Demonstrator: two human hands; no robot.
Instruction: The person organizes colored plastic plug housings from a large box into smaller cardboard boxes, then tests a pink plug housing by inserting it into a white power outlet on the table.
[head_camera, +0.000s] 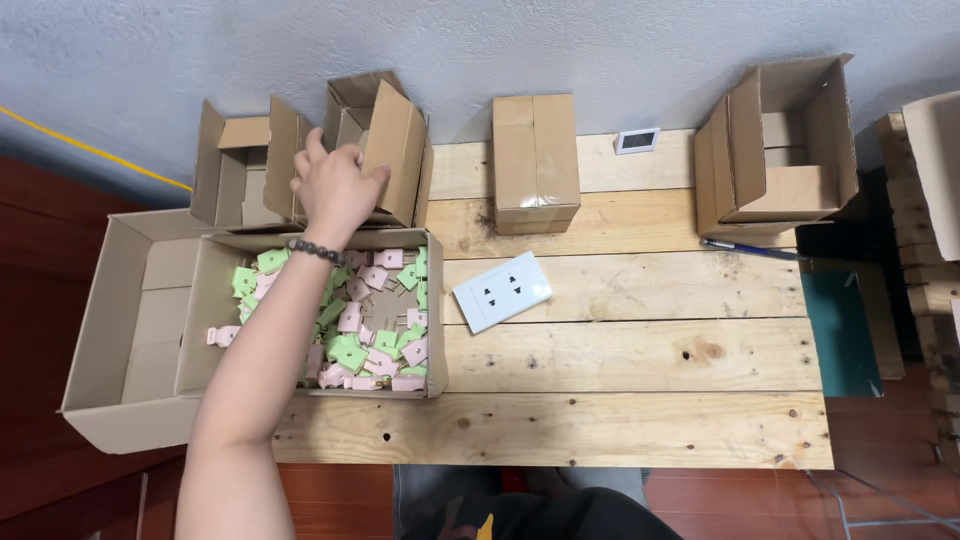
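Note:
My left hand (335, 185) reaches forward over a cardboard box (432, 300) full of small pink and green plastic parts (365, 320). Its fingers touch the flap of a small open cardboard box (395, 150) at the back of the wooden table (640, 360). A dark bead bracelet (315, 250) is on that wrist. Whether the fingers grip the flap or something behind it is hidden. A white wall socket plate (502, 291) lies on the table right of the parts box. My right hand is out of view.
Another open small box (235, 165) stands left of the hand. A big open carton (120, 330) sits at the far left. A closed taped box (535, 160), a small white device (637, 140), an open box (785, 140), a blue pen (750, 248) and a green sheet (840, 330) lie rightward.

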